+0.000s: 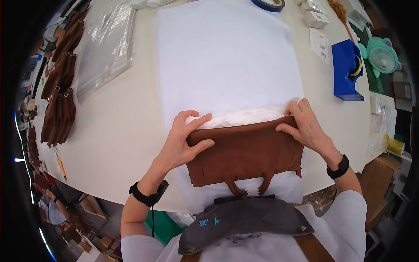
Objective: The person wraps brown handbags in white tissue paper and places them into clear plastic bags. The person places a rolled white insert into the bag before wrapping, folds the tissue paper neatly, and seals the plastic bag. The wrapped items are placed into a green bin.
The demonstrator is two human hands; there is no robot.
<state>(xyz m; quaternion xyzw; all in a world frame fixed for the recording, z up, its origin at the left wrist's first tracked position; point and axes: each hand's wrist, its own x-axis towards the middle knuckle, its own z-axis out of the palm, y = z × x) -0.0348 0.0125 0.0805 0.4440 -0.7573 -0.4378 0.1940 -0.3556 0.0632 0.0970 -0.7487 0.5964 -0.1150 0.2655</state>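
Observation:
A brown leather handbag lies at the table's near edge, its two looped handles pointing towards my body. White wrapping material shows along its far edge. Around the bag's far left corner, my left hand has its thumb on the leather and its fingers on the white material. At the far right corner, my right hand grips the bag the same way, thumb on top and fingers behind. Beneath the bag, a large white sheet spreads away across the table. The bag's underside is hidden.
Left on the table are clear plastic bags, brown leather pieces with metal rings and an orange-handled pen or knife. A blue tape dispenser, small white boxes and a green fan stand right. A tape roll lies far off.

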